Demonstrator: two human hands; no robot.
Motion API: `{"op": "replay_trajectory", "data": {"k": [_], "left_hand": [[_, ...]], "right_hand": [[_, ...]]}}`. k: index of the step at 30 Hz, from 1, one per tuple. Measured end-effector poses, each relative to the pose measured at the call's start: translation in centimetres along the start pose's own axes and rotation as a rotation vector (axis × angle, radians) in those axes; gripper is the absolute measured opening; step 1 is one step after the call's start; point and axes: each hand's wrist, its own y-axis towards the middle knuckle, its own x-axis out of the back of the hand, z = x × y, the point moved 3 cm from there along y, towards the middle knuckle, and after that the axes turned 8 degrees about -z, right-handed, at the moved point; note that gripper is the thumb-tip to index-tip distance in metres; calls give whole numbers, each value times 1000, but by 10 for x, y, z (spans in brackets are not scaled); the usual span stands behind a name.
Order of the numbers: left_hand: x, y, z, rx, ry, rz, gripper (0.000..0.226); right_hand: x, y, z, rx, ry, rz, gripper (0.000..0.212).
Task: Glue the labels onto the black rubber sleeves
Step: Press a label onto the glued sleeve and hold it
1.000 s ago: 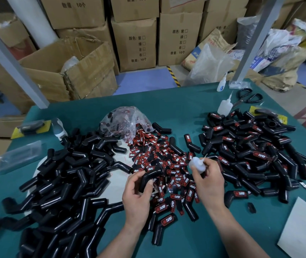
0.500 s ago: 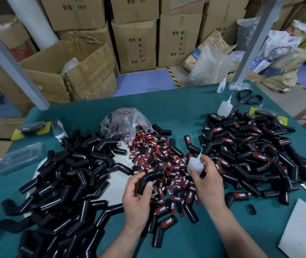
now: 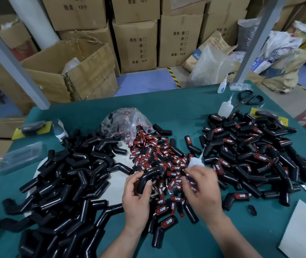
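- left hand (image 3: 136,194) has its fingers and thumb curled round one bent black sleeve (image 3: 148,178), gripping it by the lower leg; the sleeve is raised just above the near edge of the label heap, and no label shows on the side facing the camera
- right hand (image 3: 202,190) is blurred; its fingers are closed round the base of a small translucent glue bottle (image 3: 196,162), with the nozzle pointing up and away; it is just to the right of the held sleeve, not touching it
- loose red-and-black labels (image 3: 159,157) lie heaped in the middle of the green table (image 3: 167,110), spilling from a clear plastic bag (image 3: 126,120) behind them
- pile of bare sleeves (image 3: 64,179) fills the left side; pile of labelled sleeves (image 3: 250,157) lies on the right
- a second glue bottle (image 3: 225,107) stands at the far edge of the right pile, with scissors (image 3: 249,99) just beyond it
- a white sheet (image 3: 304,233) lies at the near right corner
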Motion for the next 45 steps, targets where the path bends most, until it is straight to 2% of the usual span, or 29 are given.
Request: {"op": "replay_trajectory", "data": {"k": [3,6,11,16,21,23,25,28,30,33,37,43,45], "left_hand": [[1,2,2,-18,21,-16,51],[1,3,8,8,33,-21,45],[-1,3,9,56,-49,11,27],[-1,1,11,-17,-13,71,31],[1,4,17,33,49,46,35],[1,5,16,43,65,37,34],[1,6,16,89,48,39,31],[-1,6,19,199,-75,82,24],[-6,6,17,280,-221,118,21],[-10,8,16,416,-384,166,10],[-11,4,14,449,-372,257,30],[-18,-3,11,457,-351,331,37],[-19,-5,11,471,-354,341,37]], "right_hand": [[-20,-18,15,84,10,306,13],[-37,-26,19,128,-73,488,29],[-43,-21,19,113,-123,616,27],[-41,-20,22,88,-97,642,12],[-42,-24,31,134,-67,707,10],[-43,-18,29,21,-18,747,12],[-42,-9,24,-262,89,722,9],[-45,2,15,-808,381,565,4],[-49,4,15,-1022,595,466,11],[-53,5,18,-986,683,397,21],[-57,-4,23,-962,672,381,20],[-57,0,18,-928,751,412,24],[-57,-2,15,-913,747,433,19]]}}
